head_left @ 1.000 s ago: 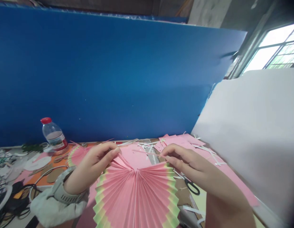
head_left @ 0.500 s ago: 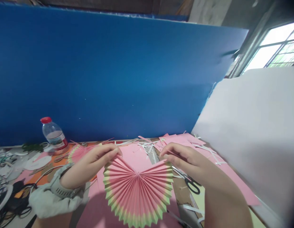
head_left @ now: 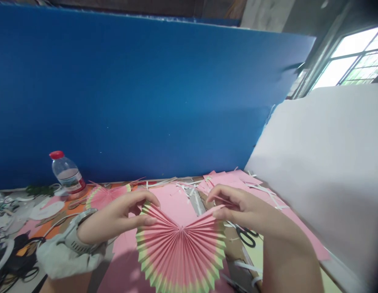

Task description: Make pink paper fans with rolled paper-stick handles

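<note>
A pleated pink paper fan (head_left: pixel 181 254) with a yellow-green zigzag rim is spread wide, its folds meeting at a centre point near its top. My left hand (head_left: pixel 134 211) grips the fan's upper left edge between thumb and fingers. At the upper right edge, my right hand (head_left: pixel 231 203) pinches the folds, thumb in front. Between the two hands the top of the fan forms an open V. Pink sheets (head_left: pixel 173 199) lie beneath and behind it.
A red-capped bottle (head_left: pixel 68 175) stands at the left, near another pink fan (head_left: pixel 106 197). Black-handled scissors (head_left: pixel 246 237) lie right of the held fan. Paper strips, cables and white discs litter the table. A blue panel (head_left: pixel 146 97) and a white panel (head_left: pixel 323 154) rise behind.
The held fan has shifted slightly right and down. My left thumb has moved down onto the front of the folds, apart from the fingertips, and my right thumb sits lower too.
</note>
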Motion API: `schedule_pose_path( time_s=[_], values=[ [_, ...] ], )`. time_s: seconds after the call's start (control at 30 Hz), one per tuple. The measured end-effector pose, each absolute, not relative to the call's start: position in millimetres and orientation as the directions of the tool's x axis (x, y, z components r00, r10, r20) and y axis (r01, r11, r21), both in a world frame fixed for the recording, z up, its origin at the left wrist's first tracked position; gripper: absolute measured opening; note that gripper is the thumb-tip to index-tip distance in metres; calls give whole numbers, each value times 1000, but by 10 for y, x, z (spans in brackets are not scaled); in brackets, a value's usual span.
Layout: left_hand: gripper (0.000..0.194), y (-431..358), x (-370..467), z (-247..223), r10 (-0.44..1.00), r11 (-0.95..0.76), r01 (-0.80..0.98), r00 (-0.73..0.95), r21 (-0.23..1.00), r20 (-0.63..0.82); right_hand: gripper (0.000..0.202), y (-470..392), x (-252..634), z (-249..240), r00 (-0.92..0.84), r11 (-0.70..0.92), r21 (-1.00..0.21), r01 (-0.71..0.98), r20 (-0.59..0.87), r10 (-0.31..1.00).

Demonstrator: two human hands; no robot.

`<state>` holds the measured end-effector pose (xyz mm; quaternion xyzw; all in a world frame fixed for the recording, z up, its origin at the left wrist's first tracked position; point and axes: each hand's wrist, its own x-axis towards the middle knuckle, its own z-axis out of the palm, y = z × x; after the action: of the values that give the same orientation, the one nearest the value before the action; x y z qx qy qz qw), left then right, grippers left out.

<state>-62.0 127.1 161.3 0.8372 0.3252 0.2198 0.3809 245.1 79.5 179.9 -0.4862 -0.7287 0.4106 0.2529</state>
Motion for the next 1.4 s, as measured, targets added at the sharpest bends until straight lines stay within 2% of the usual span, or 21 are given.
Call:
schedule_pose_path(
  time_s=[0.17,0.27,0.37,0.63,0.83,0.97,1.1,1.23,1.4],
  values=[
    [16,1295,-641,1587,720,-436,345,687,831,92,18,821,2372,1809,-415,257,-694,672,-66,907],
    [16,1311,-655,1581,726,-414,320,681,852,97,26,836,2336,1810,-374,229,-626,746,-110,921],
    [16,1314,-667,1591,746,-398,301,657,867,114,29,837,2318,1803,-368,233,-612,756,-104,924],
    [18,1369,-695,1531,810,-345,280,571,896,134,7,833,2313,1792,-451,354,-599,718,-14,892],
    [27,1461,-671,1466,870,-331,286,460,899,174,26,807,2303,1784,-455,327,-649,687,-32,890],
    [31,1435,-643,1492,911,-324,324,361,889,201,34,747,2290,1809,-420,352,-602,717,31,907],
    [30,1360,-598,1547,937,-330,355,237,875,257,33,705,2271,1842,-367,337,-572,748,66,928],
    [30,1292,-506,1567,916,-380,372,22,847,401,28,727,2228,1848,-285,316,-639,702,154,946],
    [27,1274,-366,1475,749,-456,412,-303,789,590,26,810,2071,1782,-166,326,-743,584,283,944]
  ],
)
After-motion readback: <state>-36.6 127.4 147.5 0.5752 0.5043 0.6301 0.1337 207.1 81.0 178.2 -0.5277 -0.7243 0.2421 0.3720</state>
